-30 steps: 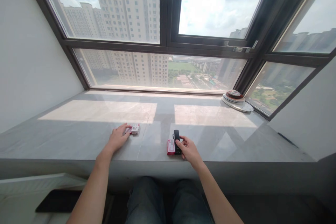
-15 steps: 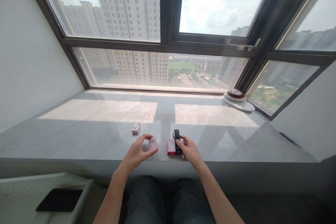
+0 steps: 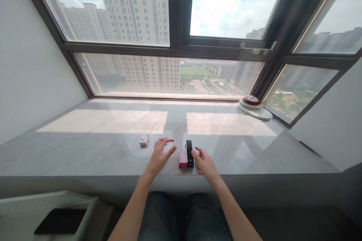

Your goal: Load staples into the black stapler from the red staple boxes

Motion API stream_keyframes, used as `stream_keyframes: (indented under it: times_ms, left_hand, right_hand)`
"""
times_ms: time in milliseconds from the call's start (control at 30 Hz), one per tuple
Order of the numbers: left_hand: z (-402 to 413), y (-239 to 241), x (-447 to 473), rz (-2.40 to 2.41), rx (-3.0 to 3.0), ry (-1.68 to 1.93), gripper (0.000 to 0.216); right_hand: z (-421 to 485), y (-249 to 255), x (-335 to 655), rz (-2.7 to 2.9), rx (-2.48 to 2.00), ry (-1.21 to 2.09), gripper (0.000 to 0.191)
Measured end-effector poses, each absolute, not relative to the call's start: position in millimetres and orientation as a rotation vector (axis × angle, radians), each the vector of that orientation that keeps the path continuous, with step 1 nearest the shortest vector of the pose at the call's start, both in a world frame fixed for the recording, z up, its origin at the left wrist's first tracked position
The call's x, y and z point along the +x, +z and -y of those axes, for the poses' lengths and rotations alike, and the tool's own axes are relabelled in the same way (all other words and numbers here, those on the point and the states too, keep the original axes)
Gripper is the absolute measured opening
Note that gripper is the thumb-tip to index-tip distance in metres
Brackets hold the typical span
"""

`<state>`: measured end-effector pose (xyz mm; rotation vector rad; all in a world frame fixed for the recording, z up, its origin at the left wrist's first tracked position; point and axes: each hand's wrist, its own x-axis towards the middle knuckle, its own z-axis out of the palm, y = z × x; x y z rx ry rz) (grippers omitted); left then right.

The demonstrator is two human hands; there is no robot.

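A black stapler [image 3: 189,154] lies lengthwise on the pale stone sill, with a small pink-and-white box [image 3: 183,157] against its left side. Only one such box shows clearly there; whether a second lies beneath it I cannot tell. My left hand [image 3: 159,157] hovers just left of the box, thumb and fingers apart, holding nothing. At the stapler's right side is my right hand [image 3: 205,162], its fingers loosely curled and apart, thumb tip at or very near the stapler's edge. Farther left sits a small white box [image 3: 144,140] with printed sides.
Stacked plates [image 3: 254,108] stand at the sill's right back corner, by the window frame. A thin dark strip [image 3: 310,149] lies along the right wall. Below the sill at left, a white tray-like unit [image 3: 91,211] holds a dark flat object [image 3: 60,221].
My left hand has let go of its pink-and-white box and moved right, beside the stapler and box. My right hand has loosened from the stapler. The view has shifted slightly.
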<state>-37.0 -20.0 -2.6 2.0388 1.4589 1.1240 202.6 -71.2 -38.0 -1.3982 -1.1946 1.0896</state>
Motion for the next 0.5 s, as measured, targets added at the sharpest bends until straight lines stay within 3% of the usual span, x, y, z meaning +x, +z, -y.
stream_keyframes:
  times_ms: [100, 267, 333, 500]
  left_hand:
    - [-6.1, 3.5, -84.8, -2.019, 1.746, 1.196, 0.047]
    - [-40.1, -3.0, -118.5, -2.084, 1.707, 0.957, 0.042]
    - [-44.1, -9.7, -102.9, -1.982, 1.804, 0.866, 0.037]
    - [-34.9, -23.2, -37.4, -1.727, 2.017, 0.730, 0.038]
  right_hand:
    - [82.8, -35.2, 206.6, 1.293, -1.438, 0.958, 0.082]
    - [90.3, -26.1, 206.3, 1.478, -1.550, 0.886, 0.100]
    - [89.5, -19.3, 204.3, 1.567, -1.540, 0.877, 0.091]
    - [82.9, -5.9, 197.0, 1.668, -1.441, 0.875, 0.048]
